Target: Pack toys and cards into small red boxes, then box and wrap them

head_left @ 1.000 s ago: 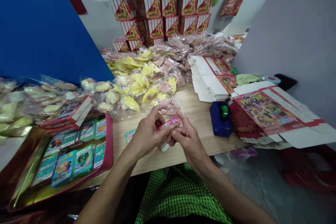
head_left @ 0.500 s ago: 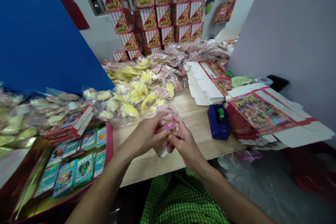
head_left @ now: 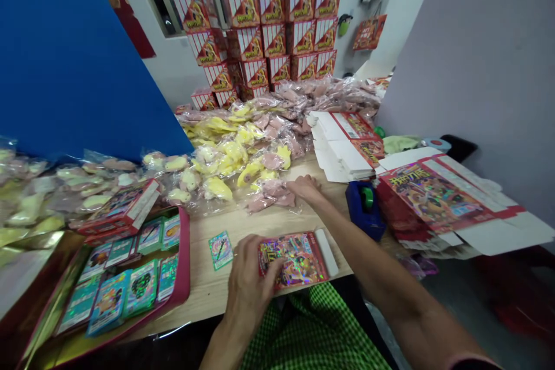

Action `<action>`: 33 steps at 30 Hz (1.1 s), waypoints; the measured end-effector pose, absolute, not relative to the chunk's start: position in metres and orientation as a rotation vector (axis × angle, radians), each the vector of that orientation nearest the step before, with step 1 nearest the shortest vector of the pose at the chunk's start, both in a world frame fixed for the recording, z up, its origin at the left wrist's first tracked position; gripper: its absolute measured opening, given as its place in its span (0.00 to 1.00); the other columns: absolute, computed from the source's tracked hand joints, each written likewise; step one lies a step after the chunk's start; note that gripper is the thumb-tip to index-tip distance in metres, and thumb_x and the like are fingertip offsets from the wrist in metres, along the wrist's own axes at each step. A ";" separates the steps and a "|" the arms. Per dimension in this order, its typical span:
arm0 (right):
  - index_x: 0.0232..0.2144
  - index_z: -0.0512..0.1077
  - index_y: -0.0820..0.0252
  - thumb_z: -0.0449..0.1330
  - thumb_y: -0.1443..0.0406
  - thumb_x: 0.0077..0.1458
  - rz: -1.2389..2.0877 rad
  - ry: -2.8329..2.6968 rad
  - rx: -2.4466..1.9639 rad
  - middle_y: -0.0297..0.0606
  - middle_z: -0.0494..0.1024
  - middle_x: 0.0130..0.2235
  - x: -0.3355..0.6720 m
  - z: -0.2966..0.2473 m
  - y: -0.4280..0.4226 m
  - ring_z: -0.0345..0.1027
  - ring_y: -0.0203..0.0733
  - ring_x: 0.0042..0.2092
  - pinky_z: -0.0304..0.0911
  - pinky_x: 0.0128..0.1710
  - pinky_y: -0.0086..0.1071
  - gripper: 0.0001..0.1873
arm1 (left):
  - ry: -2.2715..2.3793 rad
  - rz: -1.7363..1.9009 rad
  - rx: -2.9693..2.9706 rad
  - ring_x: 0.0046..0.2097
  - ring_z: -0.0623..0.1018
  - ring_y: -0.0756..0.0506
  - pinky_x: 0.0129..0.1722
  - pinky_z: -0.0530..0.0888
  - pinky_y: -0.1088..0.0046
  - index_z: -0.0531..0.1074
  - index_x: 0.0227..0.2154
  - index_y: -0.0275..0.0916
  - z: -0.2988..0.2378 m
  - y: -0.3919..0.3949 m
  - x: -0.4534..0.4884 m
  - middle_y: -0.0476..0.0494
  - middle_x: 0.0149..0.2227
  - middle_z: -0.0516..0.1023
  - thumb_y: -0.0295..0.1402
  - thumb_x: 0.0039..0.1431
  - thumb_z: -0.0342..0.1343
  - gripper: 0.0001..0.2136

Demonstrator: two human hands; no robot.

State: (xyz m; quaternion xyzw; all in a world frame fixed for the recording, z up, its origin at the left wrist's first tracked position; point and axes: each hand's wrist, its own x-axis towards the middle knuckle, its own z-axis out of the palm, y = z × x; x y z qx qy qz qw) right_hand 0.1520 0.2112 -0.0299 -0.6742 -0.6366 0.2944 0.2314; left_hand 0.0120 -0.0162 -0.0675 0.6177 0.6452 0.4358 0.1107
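Observation:
My left hand (head_left: 250, 280) lies on the left end of a small shiny red box (head_left: 299, 259) that rests flat at the table's near edge, fingers curled over it. My right hand (head_left: 306, 186) reaches forward, fingers down on a clear bag holding a pink toy (head_left: 271, 194) at the front of the pile. A single green card (head_left: 221, 249) lies on the wood just left of the box.
A red tray (head_left: 181, 277) of green and blue card packs sits at left. Heaps of bagged yellow and pink toys (head_left: 243, 144) cover the table's middle. A blue tape dispenser (head_left: 363, 208), flat box blanks (head_left: 437, 191) and stacked red cartons (head_left: 269, 34) stand to the right and behind.
Both hands held the small box up between them before. Now the box lies flat on the table under my left hand, and my right hand has reached out to the pink toy bag.

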 end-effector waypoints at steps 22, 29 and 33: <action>0.39 0.77 0.62 0.74 0.61 0.38 1.693 -1.140 -0.903 0.36 0.81 0.33 0.244 0.008 0.128 0.72 0.36 0.30 0.66 0.29 0.28 0.24 | 0.931 1.265 0.860 0.44 0.83 0.45 0.49 0.79 0.68 0.72 0.50 0.41 -0.004 0.046 0.033 0.45 0.41 0.83 0.38 0.48 0.72 0.26; 0.38 0.81 0.63 0.77 0.61 0.41 2.089 -1.124 -0.850 0.38 0.81 0.32 0.267 -0.002 0.116 0.74 0.35 0.28 0.73 0.26 0.27 0.20 | 0.907 1.023 1.008 0.40 0.83 0.42 0.47 0.80 0.62 0.62 0.66 0.41 -0.005 0.031 0.019 0.45 0.34 0.81 0.35 0.47 0.71 0.42; 0.37 0.82 0.62 0.79 0.62 0.38 1.930 -1.056 -1.000 0.39 0.83 0.35 0.292 -0.004 0.109 0.76 0.35 0.30 0.76 0.29 0.26 0.21 | 1.086 0.793 1.316 0.59 0.77 0.32 0.57 0.73 0.50 0.54 0.70 0.44 -0.025 0.030 0.010 0.30 0.61 0.73 0.42 0.51 0.68 0.45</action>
